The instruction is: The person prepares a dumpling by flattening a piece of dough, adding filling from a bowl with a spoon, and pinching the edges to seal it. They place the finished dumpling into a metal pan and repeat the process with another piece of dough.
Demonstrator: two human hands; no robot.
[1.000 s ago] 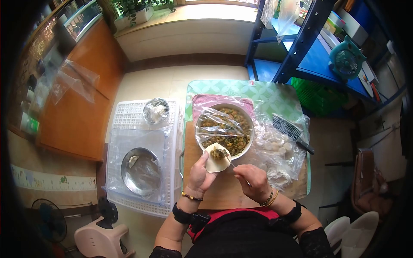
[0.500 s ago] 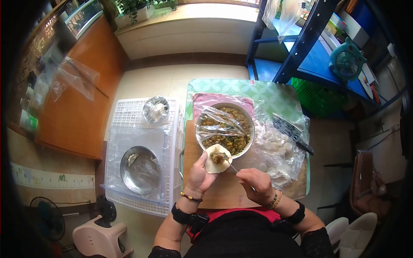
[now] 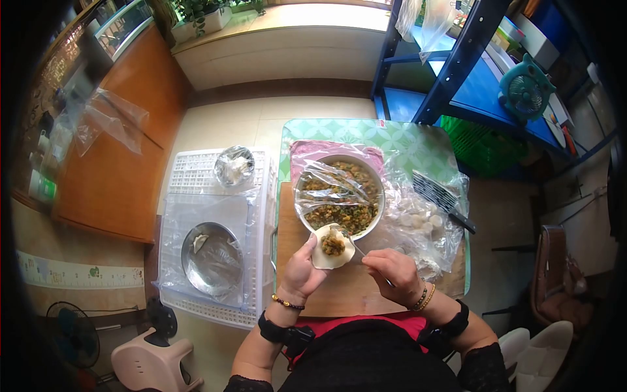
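My left hand (image 3: pixel 302 273) holds a round dough wrapper (image 3: pixel 325 261) with a mound of filling (image 3: pixel 333 245) in its middle. In my right hand (image 3: pixel 396 274) is a thin metal utensil (image 3: pixel 358 249), its tip at the wrapper's upper right edge. Just beyond the wrapper, a large metal bowl (image 3: pixel 383 208) of chopped filling is partly covered by clear plastic. To the right, pale dough pieces (image 3: pixel 428 222) lie under plastic film, with a black-handled cleaver (image 3: pixel 462 222) beside them. The wooden board (image 3: pixel 339 294) is under my hands.
On a white crate (image 3: pixel 261 261) to the left stand a metal bowl (image 3: pixel 240 264) holding one folded dumpling (image 3: pixel 200 243) and a smaller plastic-covered bowl (image 3: pixel 234 166). A pink stool (image 3: pixel 153 362) is at lower left, a blue shelf (image 3: pixel 470 98) at upper right.
The filling on the wrapper now looks flatter and more spread. The utensil has shifted from over the filling to the wrapper's edge, and my right hand has moved slightly up.
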